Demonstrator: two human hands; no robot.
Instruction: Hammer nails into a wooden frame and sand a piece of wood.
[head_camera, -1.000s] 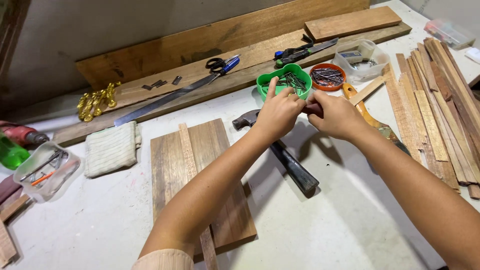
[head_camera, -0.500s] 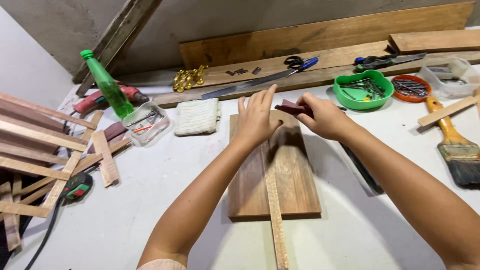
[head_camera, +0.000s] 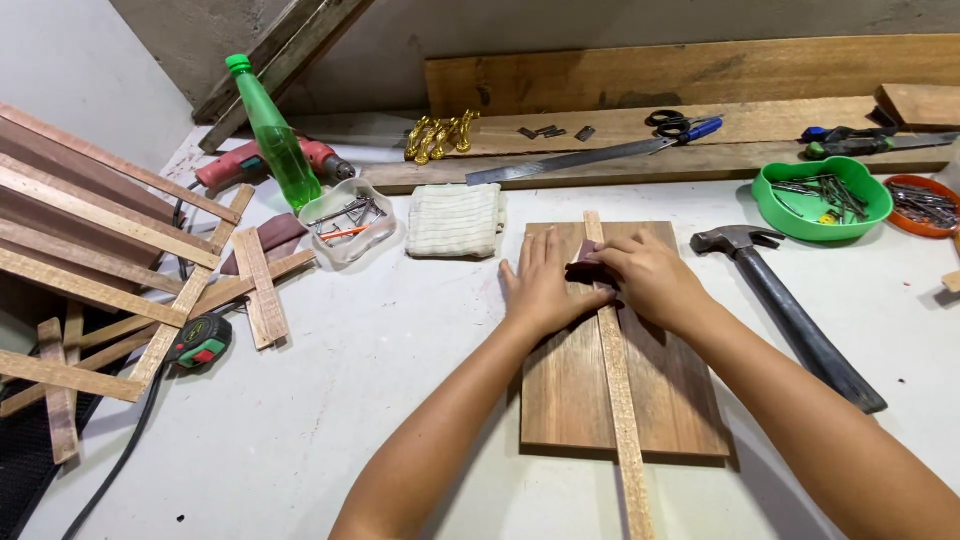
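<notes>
A brown wooden board (head_camera: 660, 400) lies flat on the white table, and a thin light wooden strip (head_camera: 625, 420) lies lengthwise across it. My left hand (head_camera: 545, 285) rests flat on the board's upper left part, fingers together, just left of the strip. Over the strip sits my right hand (head_camera: 650, 275), fingers pinched on a small dark reddish-brown piece (head_camera: 583, 262) that touches the strip. What the piece is cannot be told.
A hammer (head_camera: 790, 310) lies right of the board. Behind it stand a green bowl (head_camera: 820, 205) and an orange dish (head_camera: 920, 205) of nails. A folded cloth (head_camera: 455, 220), clear tub (head_camera: 348, 222), green bottle (head_camera: 275, 135), tape measure (head_camera: 203, 342) and wooden slats (head_camera: 90, 230) lie left.
Both hands came from beside the green bowl to the board, the right one carrying the small dark piece. They now sit lower on the board, over the strip. The view swung left.
</notes>
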